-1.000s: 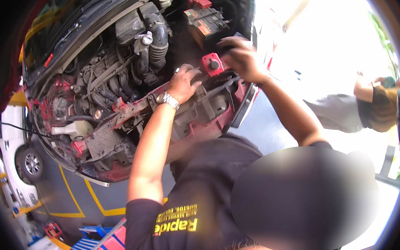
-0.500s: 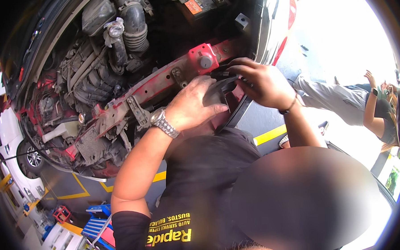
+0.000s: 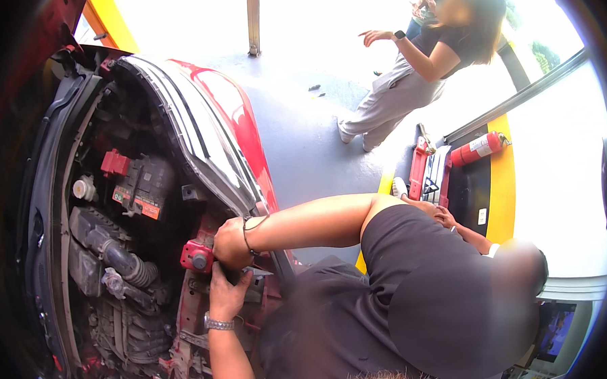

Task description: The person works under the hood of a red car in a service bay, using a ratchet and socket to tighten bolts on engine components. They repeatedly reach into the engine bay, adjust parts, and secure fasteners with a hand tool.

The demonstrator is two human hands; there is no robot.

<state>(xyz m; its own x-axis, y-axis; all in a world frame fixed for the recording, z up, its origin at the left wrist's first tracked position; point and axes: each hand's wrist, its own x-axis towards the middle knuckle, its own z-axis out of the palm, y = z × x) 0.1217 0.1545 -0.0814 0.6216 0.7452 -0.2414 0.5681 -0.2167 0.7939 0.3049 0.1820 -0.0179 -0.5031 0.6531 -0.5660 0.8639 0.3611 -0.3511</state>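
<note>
My left hand (image 3: 227, 294), with a metal watch at the wrist, reaches up along the dusty red front crossbar (image 3: 189, 309) of a car's engine bay. Its thumb stands apart from the fingers, whose tips lie close under my right hand. My right hand (image 3: 231, 244), wearing a dark wrist band, comes across from the right with its fingers curled. Its back faces me, so whatever it grips is hidden. Both hands are just right of a red square bracket (image 3: 197, 257) with a grey round knob, fixed at the crossbar.
A battery (image 3: 143, 186) and a ribbed air hose (image 3: 134, 268) fill the bay. The headlamp (image 3: 199, 136) edges it on the right. One person (image 3: 433, 55) stands beyond the car; another person's hands (image 3: 443, 214) are by a loose grille (image 3: 435, 177). A fire extinguisher (image 3: 478, 148) is nearby.
The view has swung, so the engine bay now lies on the left. My hands have moved closer together, beside the red bracket. The dark sheet-like piece between them is no longer plainly visible.
</note>
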